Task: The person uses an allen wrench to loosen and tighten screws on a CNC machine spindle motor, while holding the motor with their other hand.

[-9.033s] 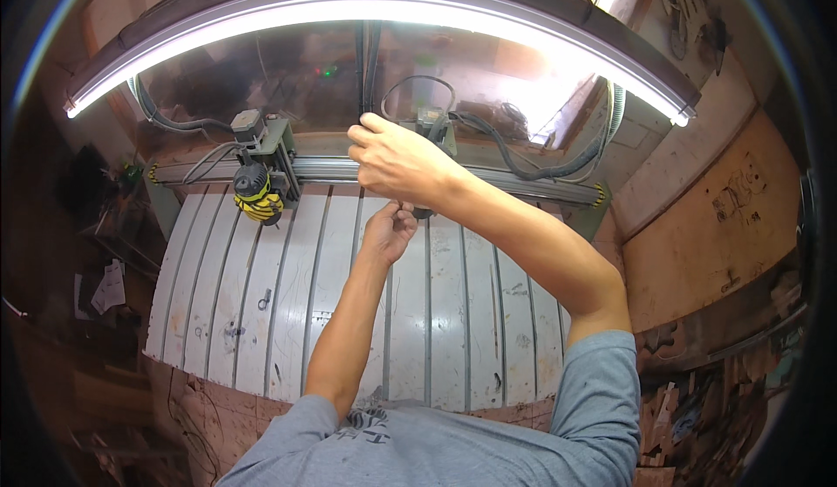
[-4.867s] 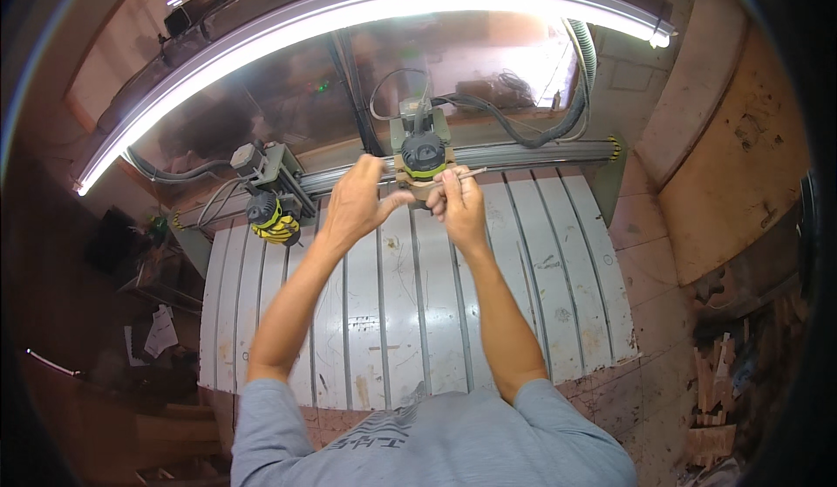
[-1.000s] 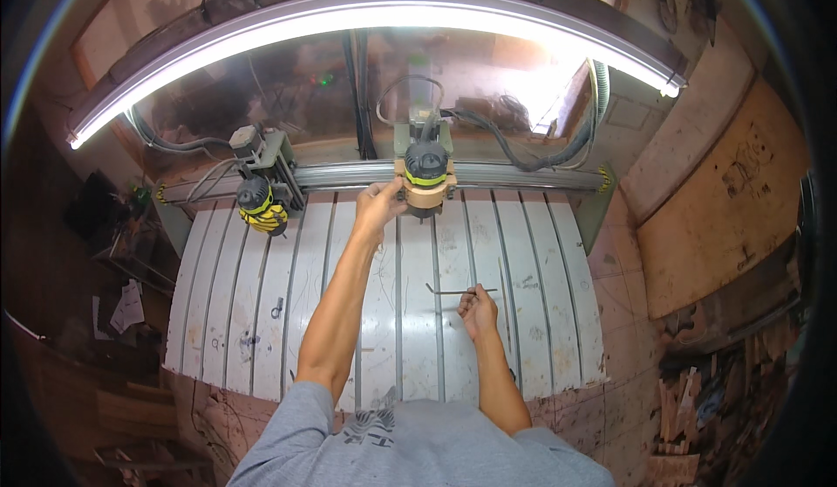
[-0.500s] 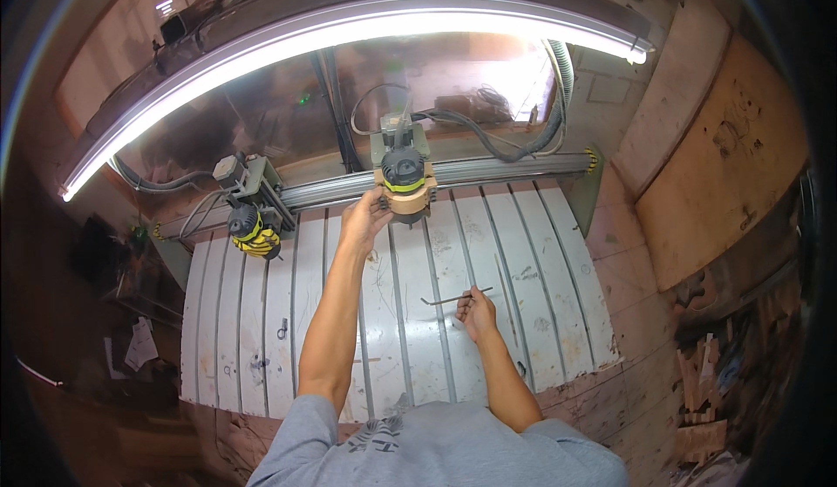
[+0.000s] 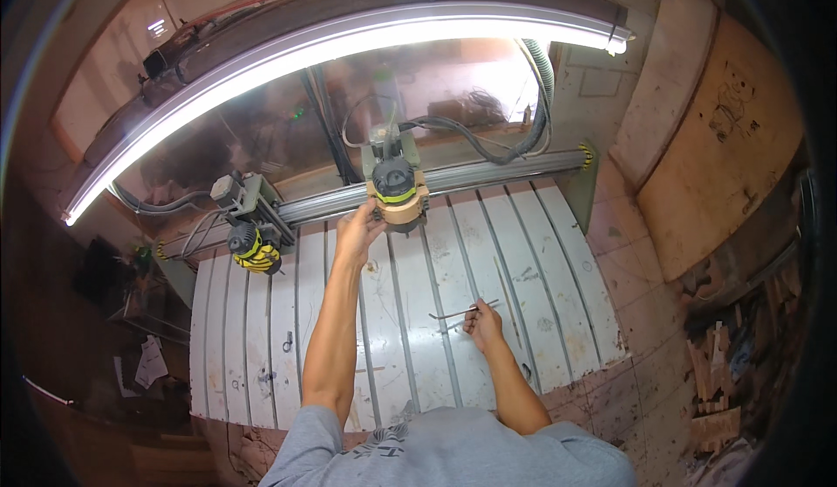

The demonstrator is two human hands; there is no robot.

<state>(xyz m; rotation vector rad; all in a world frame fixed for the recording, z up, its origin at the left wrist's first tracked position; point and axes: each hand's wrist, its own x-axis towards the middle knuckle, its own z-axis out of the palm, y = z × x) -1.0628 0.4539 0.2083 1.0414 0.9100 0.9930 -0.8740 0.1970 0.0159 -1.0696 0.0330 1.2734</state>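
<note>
My left hand [image 5: 356, 230] reaches up to a black router motor [image 5: 393, 178] with a yellow-green band. Its fingers and thumb are closed on the left side of the tan mount [image 5: 403, 213] that clasps the motor. Part of the fingertips is hidden behind the mount's edge. Lower and to the right, my right hand [image 5: 484, 325] holds a thin hex key [image 5: 453, 314] with a bent end that points left. That hand hovers over the white slotted machine bed [image 5: 405, 347].
A second router motor [image 5: 245, 240] with a yellow-and-black lower part hangs at the left on the same metal gantry rail [image 5: 501, 173]. A bright tube light [image 5: 349, 38] spans above. Wood scraps [image 5: 715, 382] lie at the right, and a wooden panel [image 5: 724, 156] leans there.
The whole view has shifted slightly. My left hand stays at the mount, and my right hand still holds the hex key in nearly the same place over the bed.
</note>
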